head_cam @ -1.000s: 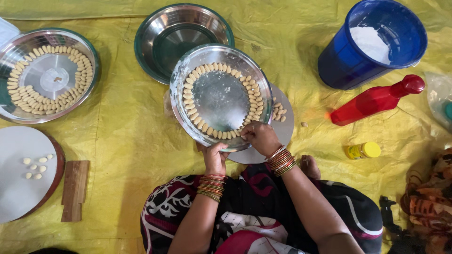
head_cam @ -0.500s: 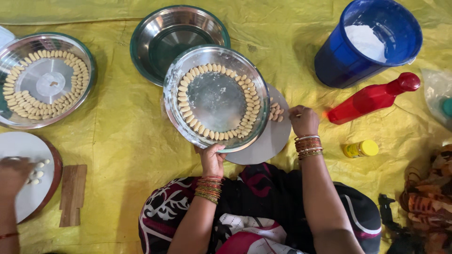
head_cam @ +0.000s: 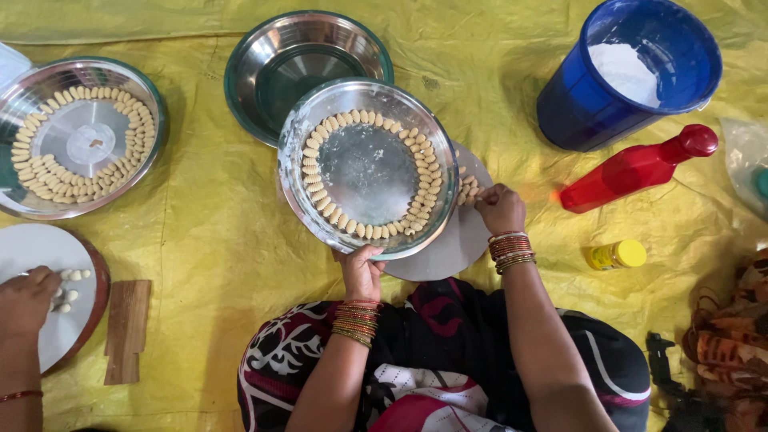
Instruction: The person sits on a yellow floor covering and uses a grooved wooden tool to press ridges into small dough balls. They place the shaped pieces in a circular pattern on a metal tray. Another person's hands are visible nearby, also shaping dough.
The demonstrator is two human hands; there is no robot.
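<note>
A person seated on a yellow sheet (head_cam: pixel 200 240) is gripping the near rim of a steel plate (head_cam: pixel 368 168) with the left hand (head_cam: pixel 362 272), fingers pressed together on the edge, thumb over the lip. A ring of small pale dough pieces (head_cam: pixel 314 180) is lying inside the plate, just beyond that grip. The right hand (head_cam: pixel 500 208) is reaching to loose pieces (head_cam: pixel 468 188) on a round grey board (head_cam: pixel 452 248) beside the plate, fingertips pinching at them; whether one is caught, I cannot tell. Doing this well probably means keeping the plate level so the ring is not sliding. Compared with half a second ago, the right hand is sitting lower and closer on the pile, and a co-worker's hand (head_cam: pixel 28 300) is now resting clearly on the white board (head_cam: pixel 36 248) at far left
</note>
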